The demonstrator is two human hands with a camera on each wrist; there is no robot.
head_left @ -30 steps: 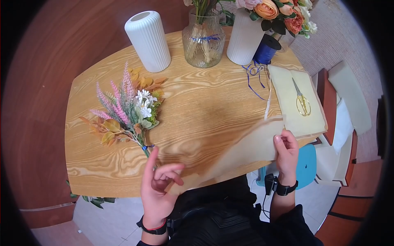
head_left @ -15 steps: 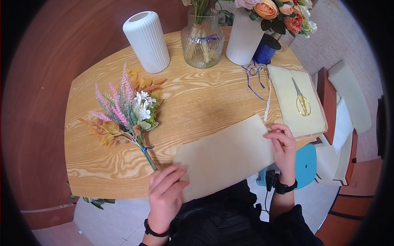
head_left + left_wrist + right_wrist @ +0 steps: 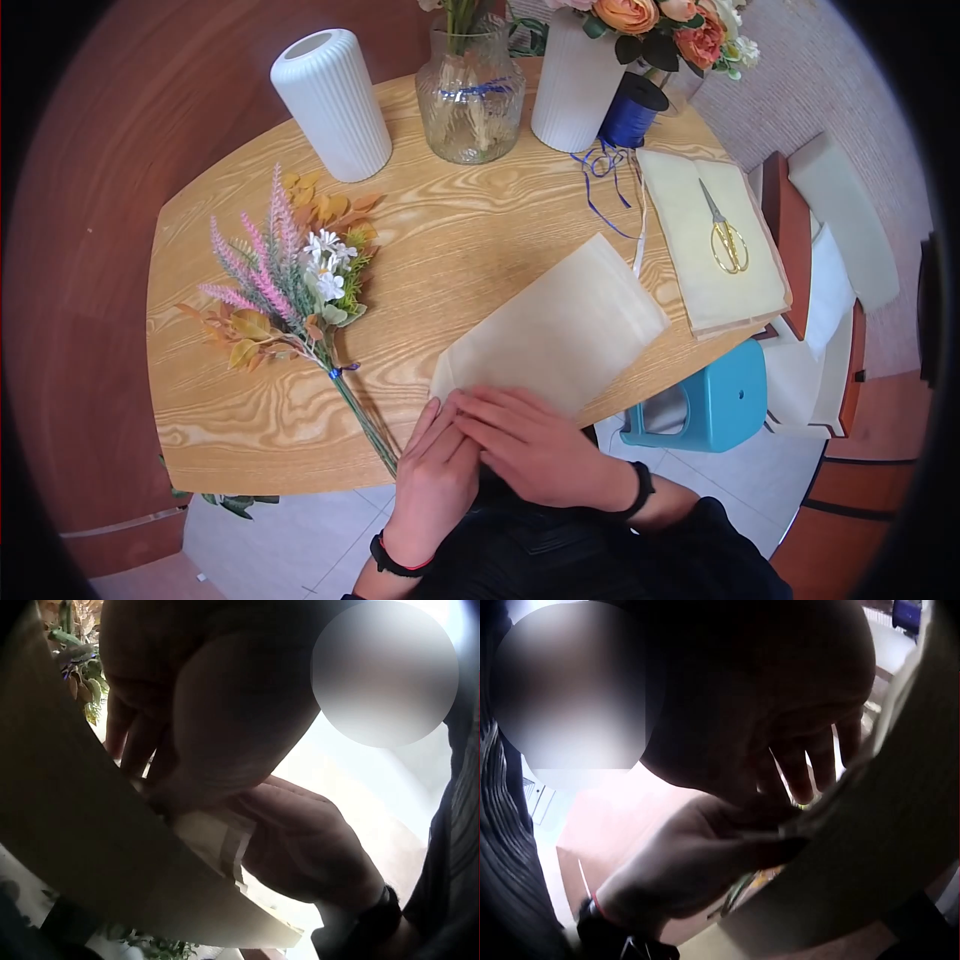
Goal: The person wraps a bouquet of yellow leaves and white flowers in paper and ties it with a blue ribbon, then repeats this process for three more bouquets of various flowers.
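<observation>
on the bench [image 3: 450, 215], low in the middle of the head view, the pale paper [image 3: 555, 330] seems to be getting folded and may next need a firm press, the left hand [image 3: 440, 475] and right hand [image 3: 537, 450] both pinching its edge in a nearly closed grip, the right wrist view showing the left thumb [image 3: 754, 849] that the head view hides.

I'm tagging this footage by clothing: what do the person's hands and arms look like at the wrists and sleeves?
The left hand wears no glove; its wrist has a black band with a thin red line. The ungloved right hand has a black wristband below a black sleeve.
</observation>
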